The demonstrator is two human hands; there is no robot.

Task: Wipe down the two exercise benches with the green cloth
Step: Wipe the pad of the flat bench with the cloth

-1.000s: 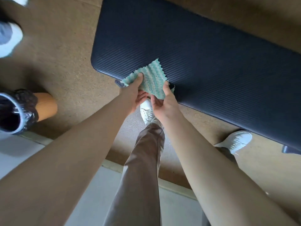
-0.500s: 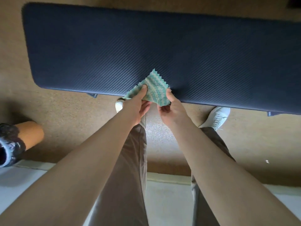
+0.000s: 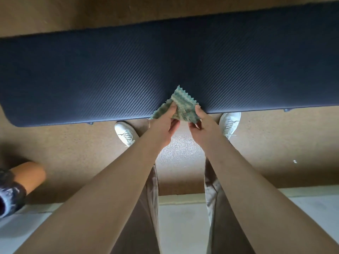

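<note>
A long dark blue padded exercise bench (image 3: 128,70) with a ribbed surface runs across the upper half of the view. A small green cloth (image 3: 180,105) with zigzag edges is held up over the bench's near edge, one corner pointing away from me. My left hand (image 3: 165,123) pinches its left side and my right hand (image 3: 201,123) pinches its right side. Only one bench is in view.
My two white shoes (image 3: 126,133) stand on the brown floor just in front of the bench. An orange bin with a dark liner (image 3: 18,182) sits at the left edge. A pale floor strip (image 3: 183,226) lies behind my feet.
The view has swung so the bench now lies straight across the frame and I stand square to its long side. Both hands keep the cloth at the near edge.
</note>
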